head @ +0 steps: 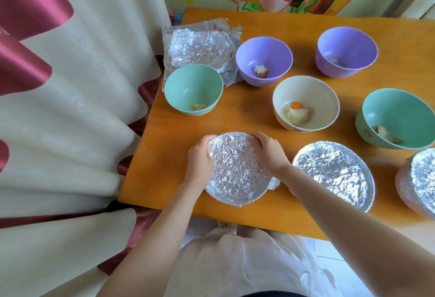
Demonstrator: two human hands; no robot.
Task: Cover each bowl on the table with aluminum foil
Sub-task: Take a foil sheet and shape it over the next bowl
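A foil-covered bowl (236, 169) stands near the table's front edge. My left hand (200, 157) grips its left rim and my right hand (268, 149) grips its far right rim, fingers curled over the foil. Two more foil-covered bowls sit to the right, one (334, 174) beside it and one (419, 181) cut by the frame edge. Uncovered bowls holding bits of food stand behind: a green one (193, 89), two purple ones (263, 60) (346, 50), a cream one (306, 102) and a second green one (395, 117). Crumpled foil sheets (202, 46) lie at the back left.
The orange wooden table (169, 155) has its left edge against a cream and maroon curtain (70, 108). A cartoon mural covers the wall behind. Pale floor tiles show below the table's front edge.
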